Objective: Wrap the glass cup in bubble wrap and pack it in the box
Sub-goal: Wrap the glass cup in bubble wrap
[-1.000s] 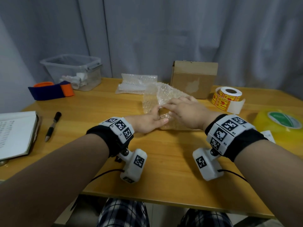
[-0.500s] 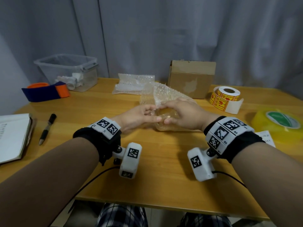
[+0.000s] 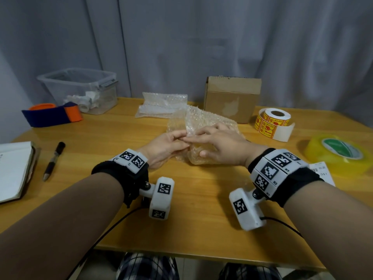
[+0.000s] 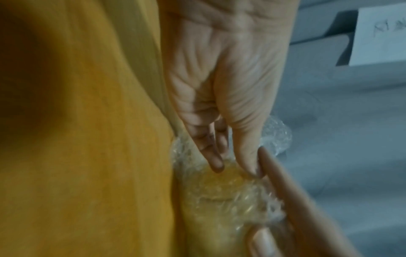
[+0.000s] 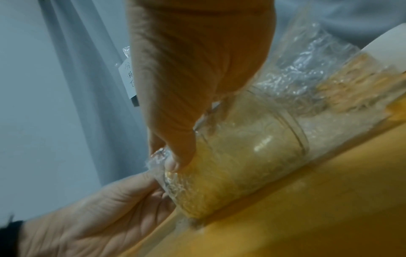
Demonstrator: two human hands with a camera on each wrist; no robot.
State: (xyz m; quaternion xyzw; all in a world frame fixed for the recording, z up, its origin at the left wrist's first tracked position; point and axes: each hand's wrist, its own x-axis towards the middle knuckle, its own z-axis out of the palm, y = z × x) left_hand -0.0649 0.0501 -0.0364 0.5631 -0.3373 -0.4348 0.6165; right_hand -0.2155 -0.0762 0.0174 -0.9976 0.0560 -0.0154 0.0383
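Observation:
The glass cup [image 3: 201,158] lies on its side on the wooden table [image 3: 191,209], partly rolled in a sheet of bubble wrap [image 3: 203,120] whose loose part stands up behind it. My right hand [image 3: 220,146] grips the wrapped cup [image 5: 241,156] from above, thumb near its base. My left hand [image 3: 167,144] reaches in from the left, and its straight fingertips [image 4: 216,165] press the bubble wrap [image 4: 230,194] against the cup's end. The cardboard box [image 3: 232,98] stands behind the hands, at the back of the table.
More folded bubble wrap [image 3: 163,106] lies at the back. A label roll [image 3: 274,124] and a yellow tape roll [image 3: 339,152] sit right. A clear bin [image 3: 80,89], a blue-orange strap [image 3: 52,116], a pen [image 3: 53,160] and a notebook [image 3: 14,168] sit left.
My left hand has risen from the table beside the cup to its end, fingers now against the wrap. My right hand has stayed on the wrapped cup.

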